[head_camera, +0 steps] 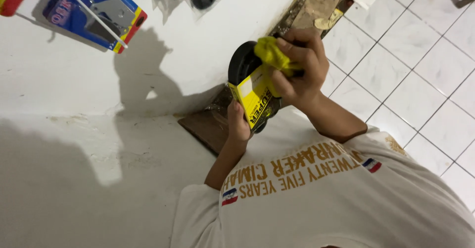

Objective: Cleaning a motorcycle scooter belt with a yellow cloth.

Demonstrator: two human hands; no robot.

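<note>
Seemingly black wheel (242,62), yellow card (253,95), yellow cloth (272,55)

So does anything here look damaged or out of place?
Yes: the brown wooden strip along the white wall's edge looks chipped and crumbling near the top. Otherwise the hands just grip a yellow cloth and a black round wheel in yellow card packaging.

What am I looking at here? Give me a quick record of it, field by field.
Left hand: left hand grips the lower edge of a yellow carton
Right hand: right hand presses a yellow cloth against the carton's top
Behind the carton: black round wheel
Under the hands: brown board, against the white wall
On the wall: blue packet holding a metal part
Floor: white tiles
Clothing: white shirt with gold lettering
</note>
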